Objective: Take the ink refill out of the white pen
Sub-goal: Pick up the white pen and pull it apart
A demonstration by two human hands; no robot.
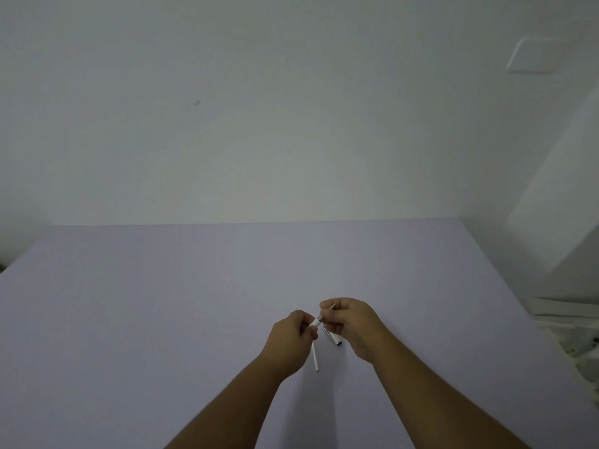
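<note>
Head view: both hands are working above a lavender table, near its right-centre. Left hand is pinching closed on a white pen barrel, a thin white ink refill sticking down out of the fist. Right hand is curling shut on the other pen section, dark-tipped. Pieces are nearly touching. Table edges are lying well apart from the hands; white clutter is sitting at right.

Your lavender table lies bare all around. Only the back wall and the white clutter at the right edge hem you in.
</note>
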